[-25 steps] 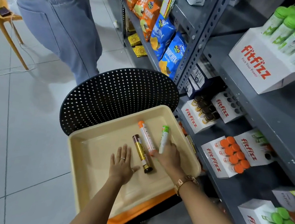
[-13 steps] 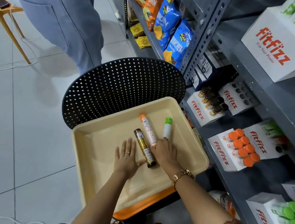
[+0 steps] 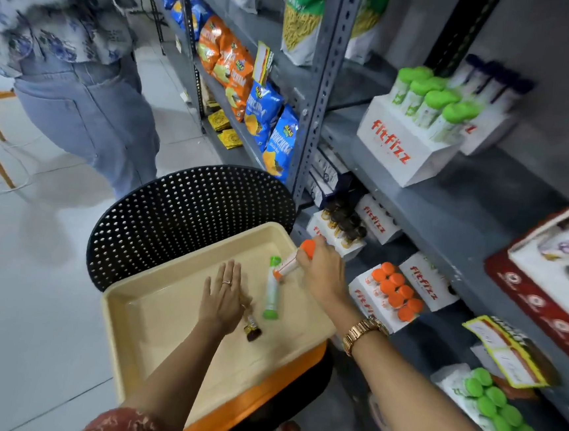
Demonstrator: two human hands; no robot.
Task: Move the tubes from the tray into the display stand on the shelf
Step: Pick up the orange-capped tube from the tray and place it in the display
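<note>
Right hand (image 3: 321, 270) gripped orange tube (image 3: 294, 259) above tray (image 3: 151, 310). Left hand (image 3: 222, 296) lay flat, fingers spread, partly over brown tube (image 3: 251, 329); green tube (image 3: 272, 288) beside.

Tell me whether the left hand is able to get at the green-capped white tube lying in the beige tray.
Probably yes. The left hand lies flat in the beige tray, just beside the green-capped white tube. Only the dark brown tube under its fingers sits between, and the right hand is lifted clear with the orange-capped tube.
</note>
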